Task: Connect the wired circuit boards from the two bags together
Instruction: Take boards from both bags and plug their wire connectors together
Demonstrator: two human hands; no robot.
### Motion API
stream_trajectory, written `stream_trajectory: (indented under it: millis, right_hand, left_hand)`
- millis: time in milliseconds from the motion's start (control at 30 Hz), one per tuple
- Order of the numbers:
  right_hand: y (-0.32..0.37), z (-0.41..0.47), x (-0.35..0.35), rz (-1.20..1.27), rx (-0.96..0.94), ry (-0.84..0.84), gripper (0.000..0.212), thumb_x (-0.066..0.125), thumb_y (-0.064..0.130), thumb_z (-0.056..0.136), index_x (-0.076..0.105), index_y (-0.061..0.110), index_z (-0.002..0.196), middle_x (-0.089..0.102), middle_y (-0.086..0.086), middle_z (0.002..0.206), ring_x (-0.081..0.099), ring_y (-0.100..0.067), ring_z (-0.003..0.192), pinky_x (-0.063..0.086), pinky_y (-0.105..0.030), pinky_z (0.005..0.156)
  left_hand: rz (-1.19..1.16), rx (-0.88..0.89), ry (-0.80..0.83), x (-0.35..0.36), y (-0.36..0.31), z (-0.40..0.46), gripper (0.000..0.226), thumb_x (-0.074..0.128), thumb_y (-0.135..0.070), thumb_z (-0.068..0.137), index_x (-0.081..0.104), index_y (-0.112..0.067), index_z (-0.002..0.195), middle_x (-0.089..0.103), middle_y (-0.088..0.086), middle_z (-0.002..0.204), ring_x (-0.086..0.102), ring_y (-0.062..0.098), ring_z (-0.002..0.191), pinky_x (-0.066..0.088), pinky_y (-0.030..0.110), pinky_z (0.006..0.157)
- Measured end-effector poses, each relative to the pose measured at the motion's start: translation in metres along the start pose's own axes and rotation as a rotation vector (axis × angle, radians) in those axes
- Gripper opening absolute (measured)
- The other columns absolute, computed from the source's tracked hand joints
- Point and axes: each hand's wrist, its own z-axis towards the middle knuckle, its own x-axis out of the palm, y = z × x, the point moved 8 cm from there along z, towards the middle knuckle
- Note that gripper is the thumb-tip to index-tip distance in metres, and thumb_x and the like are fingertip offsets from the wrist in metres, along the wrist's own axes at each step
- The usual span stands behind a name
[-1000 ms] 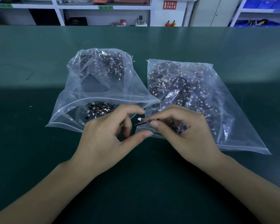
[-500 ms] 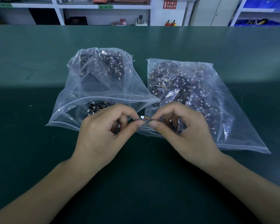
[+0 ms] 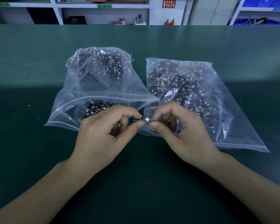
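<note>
The step in hand looks like the mating itself: the person holds two small wired pieces end to end above the green bench (image 3: 39, 159), just in front of the two clear bags. The left hand (image 3: 103, 136) pinches a thin dark board (image 3: 137, 120) between thumb and forefinger, its other fingers loosely curled; the right hand (image 3: 183, 135) pinches the wired piece just behind its white connector (image 3: 147, 119), where short red and yellow leads (image 3: 151, 120) show. The connector sits between the two thumb tips, touching or nearly touching the left-hand piece; whether it is seated cannot be told. The left bag (image 3: 94, 94) lies open-mouthed toward the person, the right bag (image 3: 200, 97) flat beside it, both still holding many boards. Next would come a straight, gentle push along the connector's axis, keeping the plug square so the pins are not bent.
</note>
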Motion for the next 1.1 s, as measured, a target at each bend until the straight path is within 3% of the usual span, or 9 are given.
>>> stream_trajectory:
  millis: [467,1100]
  right_hand:
    - [0.0004,0.0008,0.0017,-0.011,0.002,0.012,0.006,0.073,0.015,0.099,0.067,0.013,0.097,0.061,0.027,0.087,0.055,-0.005,0.07,0.04,-0.011,0.07]
    - [-0.0007,0.0006,0.0028,-0.015,0.001,0.025,0.007,0.071,0.017,0.1,0.065,0.016,0.098,0.062,0.029,0.087,0.056,-0.004,0.07,0.04,-0.01,0.069]
  left_hand:
    - [0.021,0.032,0.03,0.0015,-0.0013,-0.0006,0.009,0.078,-0.022,0.098,0.076,-0.015,0.094,0.045,-0.018,0.069,0.046,0.002,0.061,0.036,0.013,0.063]
    - [0.017,0.02,0.041,0.0035,0.0008,-0.0018,0.008,0.077,-0.025,0.099,0.075,-0.019,0.096,0.049,-0.014,0.068,0.049,0.006,0.06,0.039,0.018,0.06]
